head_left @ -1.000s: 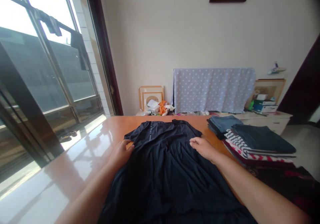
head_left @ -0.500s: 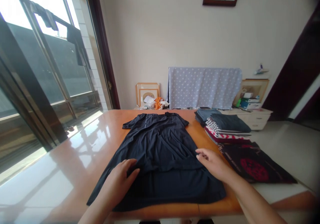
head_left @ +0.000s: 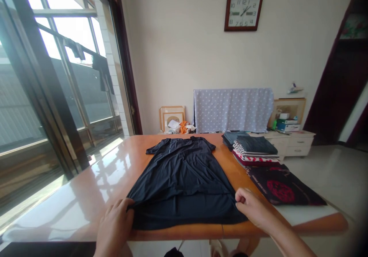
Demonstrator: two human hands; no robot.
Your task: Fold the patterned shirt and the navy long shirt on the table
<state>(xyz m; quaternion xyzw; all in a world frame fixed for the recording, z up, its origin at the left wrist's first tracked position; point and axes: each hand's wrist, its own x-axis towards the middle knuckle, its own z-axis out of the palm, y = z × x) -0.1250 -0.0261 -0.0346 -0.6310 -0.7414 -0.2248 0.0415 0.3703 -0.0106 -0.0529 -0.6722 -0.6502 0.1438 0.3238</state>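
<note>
So the dark dress (head_left: 184,172) was spread out on the bench (head_left: 115,172), its sides pinched near the hem in the grip of the left hand (head_left: 113,218) and right hand (head_left: 254,209), and extra creases could've easily been caused by uneven tugging.

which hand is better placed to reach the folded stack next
Probably the right hand: it is at the edge of the dark garment nearer the folded stack. The left hand is at the opposite edge, with the garment between it and the stack.
</note>
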